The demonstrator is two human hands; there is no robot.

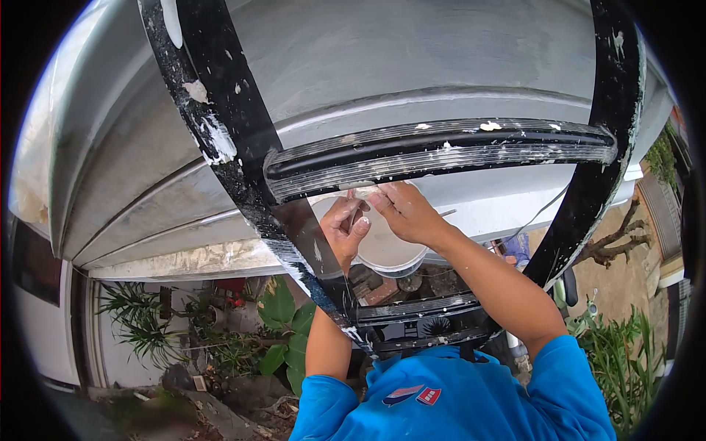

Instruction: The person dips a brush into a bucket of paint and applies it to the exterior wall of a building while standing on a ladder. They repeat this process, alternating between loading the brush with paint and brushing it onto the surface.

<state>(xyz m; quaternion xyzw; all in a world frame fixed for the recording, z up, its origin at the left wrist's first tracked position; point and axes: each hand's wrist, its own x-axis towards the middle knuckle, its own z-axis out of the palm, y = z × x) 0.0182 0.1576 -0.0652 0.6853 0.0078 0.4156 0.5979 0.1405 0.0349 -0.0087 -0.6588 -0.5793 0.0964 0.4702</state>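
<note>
My left hand is closed, with fingers curled and white smears on the thumb, over the near side of a bucket of pale, greyish-white liquid. Beside it my right hand is closed too, its fingertips meeting the left ones. Between both hands runs a pale, soft-looking piece, partly hidden by the fingers and the ladder rung; I cannot tell exactly what it is. A thin stick-like end pokes out past the bucket's right rim.
A black, paint-spattered ladder frames my arms, with a rung right above my hands. Beyond it stands a grey wall with ledges. Far below are potted plants, a bare branch and tall grassy leaves.
</note>
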